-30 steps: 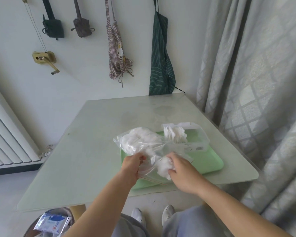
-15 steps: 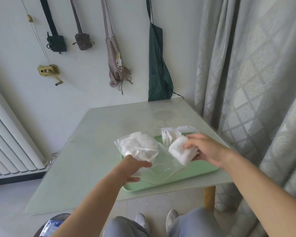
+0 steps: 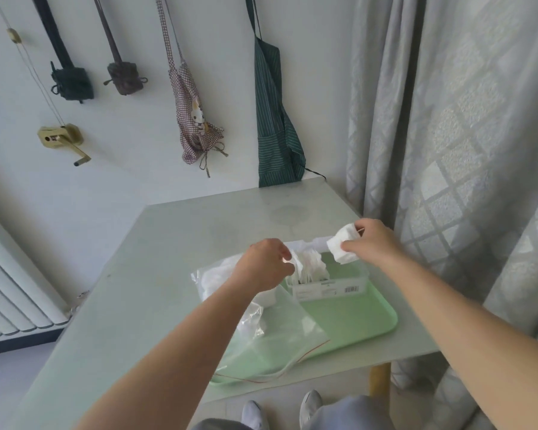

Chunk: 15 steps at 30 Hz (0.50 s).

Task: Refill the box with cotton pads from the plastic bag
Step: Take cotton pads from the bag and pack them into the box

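box point(image 3: 330, 282): clear plastic, label side facing near, sits on the far part of the green tray point(image 3: 370, 321). its left part holds a row of cotton pads point(image 3: 311, 270) standing on edge.

right hand point(image 3: 373, 243): above the box's far-right corner, fingers grasping a loose stack of pads point(image 3: 343, 246). stack is tilted and held clear of the box, not touching it.

left hand point(image 3: 266, 263): at the box's left end, fingers curled against the standing pads. pinch or plain press, cannot tell.

plastic bag point(image 3: 271, 333): clear zip type, lies just left of and nearer than the box, partly on the tray, partly on the counter point(image 3: 168, 259). red strip of the mouth points to the near edge. more pads bunched in its far-left end, beside the box. left forearm crosses over the bag.

tray sits at the counter's near-right part, near edge close to the counter edge.

around: grey curtain point(image 3: 448, 119) right of the counter; green striped apron point(image 3: 271, 119) and checked apron point(image 3: 193, 119) hang on the far wall; radiator point(image 3: 13, 290) at far left.
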### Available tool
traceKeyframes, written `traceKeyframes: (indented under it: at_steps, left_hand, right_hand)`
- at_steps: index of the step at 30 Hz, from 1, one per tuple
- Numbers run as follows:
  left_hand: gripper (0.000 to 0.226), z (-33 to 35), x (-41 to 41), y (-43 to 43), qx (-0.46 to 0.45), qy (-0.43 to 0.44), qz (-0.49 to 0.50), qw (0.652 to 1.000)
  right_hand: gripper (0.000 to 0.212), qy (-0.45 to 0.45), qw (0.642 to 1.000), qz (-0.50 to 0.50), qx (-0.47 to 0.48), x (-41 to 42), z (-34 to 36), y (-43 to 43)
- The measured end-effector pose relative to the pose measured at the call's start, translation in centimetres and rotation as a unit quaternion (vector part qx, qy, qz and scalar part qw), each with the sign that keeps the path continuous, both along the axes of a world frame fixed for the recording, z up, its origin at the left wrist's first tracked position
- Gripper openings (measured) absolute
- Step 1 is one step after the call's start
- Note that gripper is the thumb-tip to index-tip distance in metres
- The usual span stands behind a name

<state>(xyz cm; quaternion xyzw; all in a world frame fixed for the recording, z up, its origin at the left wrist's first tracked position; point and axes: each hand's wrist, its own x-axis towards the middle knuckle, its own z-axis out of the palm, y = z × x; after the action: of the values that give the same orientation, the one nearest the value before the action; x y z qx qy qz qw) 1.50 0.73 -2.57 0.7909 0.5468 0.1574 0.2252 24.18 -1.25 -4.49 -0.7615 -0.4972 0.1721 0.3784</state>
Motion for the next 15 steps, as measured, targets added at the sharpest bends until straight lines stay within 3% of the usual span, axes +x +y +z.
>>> traceKeyframes:
  at_steps: [5, 10, 15]
  left_hand:
    - [0.036, -2.5, 3.8, 3.6, 0.042, 0.069, -0.02, 0.997]
    - [0.042, -4.2, 4.6, 5.3, 0.012, 0.089, -0.004, 0.996]
    - [0.037, -5.1, 4.8, 6.0, 0.006, 0.066, -0.006, 0.998]
  right_hand:
    - [0.036, -0.147, 0.988, 0.018, -0.042, -0.1, -1.5, 1.7]
    - [0.03, -0.308, 0.949, 0.04, -0.045, -1.4, -3.1, 2.8]
    - [0.023, -0.319, 0.944, 0.052, -0.066, -2.1, -4.5, 3.7]
